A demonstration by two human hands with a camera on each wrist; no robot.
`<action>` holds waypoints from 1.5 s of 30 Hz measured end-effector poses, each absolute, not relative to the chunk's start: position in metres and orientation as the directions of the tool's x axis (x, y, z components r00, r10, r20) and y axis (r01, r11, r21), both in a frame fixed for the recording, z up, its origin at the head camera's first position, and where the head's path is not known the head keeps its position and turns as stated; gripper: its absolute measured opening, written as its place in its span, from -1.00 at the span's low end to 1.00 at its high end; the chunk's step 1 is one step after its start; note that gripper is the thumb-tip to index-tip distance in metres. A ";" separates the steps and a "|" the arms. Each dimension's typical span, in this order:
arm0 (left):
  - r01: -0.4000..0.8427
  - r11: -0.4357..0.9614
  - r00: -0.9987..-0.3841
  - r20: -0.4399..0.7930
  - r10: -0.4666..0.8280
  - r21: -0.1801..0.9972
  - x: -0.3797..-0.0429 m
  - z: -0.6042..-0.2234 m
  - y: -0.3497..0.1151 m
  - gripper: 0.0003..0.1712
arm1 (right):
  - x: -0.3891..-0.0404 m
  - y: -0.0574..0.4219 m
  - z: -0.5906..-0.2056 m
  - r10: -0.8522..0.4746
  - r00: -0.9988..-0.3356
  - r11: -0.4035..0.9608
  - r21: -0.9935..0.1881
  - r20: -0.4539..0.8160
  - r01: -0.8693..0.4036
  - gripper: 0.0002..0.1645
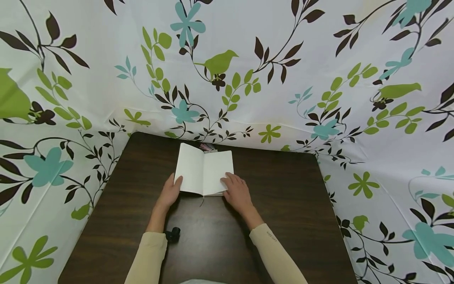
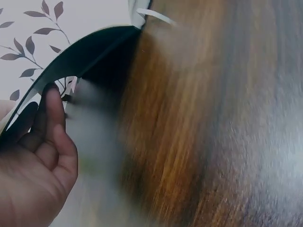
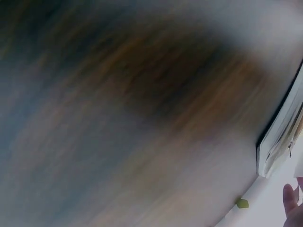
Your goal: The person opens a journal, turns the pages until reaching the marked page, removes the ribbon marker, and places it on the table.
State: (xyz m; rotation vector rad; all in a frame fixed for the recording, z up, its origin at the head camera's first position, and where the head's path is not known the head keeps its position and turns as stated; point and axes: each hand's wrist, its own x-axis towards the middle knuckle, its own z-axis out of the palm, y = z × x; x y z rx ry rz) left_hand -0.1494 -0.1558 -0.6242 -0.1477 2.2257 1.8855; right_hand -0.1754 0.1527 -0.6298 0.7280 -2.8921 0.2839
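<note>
An open notebook (image 1: pixel 191 167) with blank white pages and a dark cover lies spread above the brown table, a thin ribbon (image 1: pixel 202 202) hanging from its lower spine. My left hand (image 1: pixel 171 192) grips its left edge, thumb on the page side. In the left wrist view that hand (image 2: pixel 40 165) has its fingers behind the bent dark cover (image 2: pixel 102 49). My right hand (image 1: pixel 237 191) holds the lower right edge, fingertips on the right page. The right wrist view catches only some fingers (image 3: pixel 289 203) beside the notebook's page edges (image 3: pixel 279 137).
Just behind the notebook, a small pinkish item (image 1: pixel 207 147) peeks out. The dark wood table (image 1: pixel 283 213) ends at a floral curtain (image 1: pixel 241 118) at the back and sides. A black wrist camera (image 1: pixel 173 234) sits at the left cuff. Something whitish (image 1: pixel 202 281) shows at the bottom edge.
</note>
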 end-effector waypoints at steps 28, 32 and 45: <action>-0.178 0.278 -0.981 -0.194 0.030 0.944 -0.151 -0.623 -0.151 -0.28 | -0.165 0.078 -0.631 -0.134 -0.971 0.544 -0.804 0.199 -0.240 0.05; -0.189 0.288 -0.979 -0.203 0.021 0.939 -0.151 -0.621 -0.151 -0.28 | -0.161 0.066 -0.630 -0.213 -0.972 0.540 -0.818 0.097 -0.200 -0.10; -0.221 0.283 -0.974 -0.228 -0.010 0.933 -0.152 -0.618 -0.148 -0.03 | -0.154 0.055 -0.633 -0.493 -0.868 0.670 -0.609 0.063 -0.425 -0.39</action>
